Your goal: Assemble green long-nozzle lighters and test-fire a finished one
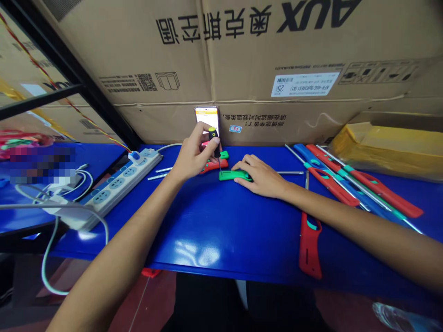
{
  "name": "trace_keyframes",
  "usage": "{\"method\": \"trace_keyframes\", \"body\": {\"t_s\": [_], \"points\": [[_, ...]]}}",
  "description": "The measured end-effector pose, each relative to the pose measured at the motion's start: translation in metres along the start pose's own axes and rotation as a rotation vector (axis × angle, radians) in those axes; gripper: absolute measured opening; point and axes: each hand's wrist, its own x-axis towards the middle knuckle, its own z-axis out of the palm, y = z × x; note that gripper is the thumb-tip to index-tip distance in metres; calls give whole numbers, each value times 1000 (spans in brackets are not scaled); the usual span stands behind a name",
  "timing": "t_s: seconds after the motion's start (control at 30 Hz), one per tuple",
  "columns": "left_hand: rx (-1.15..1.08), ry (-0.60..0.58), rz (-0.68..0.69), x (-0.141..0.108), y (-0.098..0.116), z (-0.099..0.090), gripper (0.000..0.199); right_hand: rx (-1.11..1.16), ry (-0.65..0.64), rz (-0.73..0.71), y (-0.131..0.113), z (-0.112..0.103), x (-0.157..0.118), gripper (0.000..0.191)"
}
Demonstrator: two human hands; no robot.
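The fingers of your left hand (194,154) are wrapped round a screwdriver (213,138), held nearly upright; those of your right hand (263,177) grip the green lighter (226,175) against the blue table (194,221). The lighter's left end juts past your right fingertips, under the screwdriver's tip. You seem to be working a screw there, though none is discernible; that calls for a steady lighter and a straight shaft. Just behind lies a red lighter (221,163); farther back, a phone (207,117) leans on the carton (166,122).
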Motion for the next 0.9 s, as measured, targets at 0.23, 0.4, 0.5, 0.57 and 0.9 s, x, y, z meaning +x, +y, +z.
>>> {"method": "trace_keyframes", "body": {"t_s": [0.23,0.4,0.5,0.57,0.9], "points": [[198,-1,102,2,18,-4,30,-7,3,0,-1,-1,1,31],[155,15,110,5,24,-8,35,-20,-19,1,-2,-2,2,41],[-56,-2,70,6,21,-5,34,-15,-15,14,-1,-1,2,43],[-205,-21,32,6,19,-3,33,-12,-11,11,0,-1,2,42],[-371,-72,-87,1,15,-3,38,-10,-10,-7,2,0,2,43]]}}
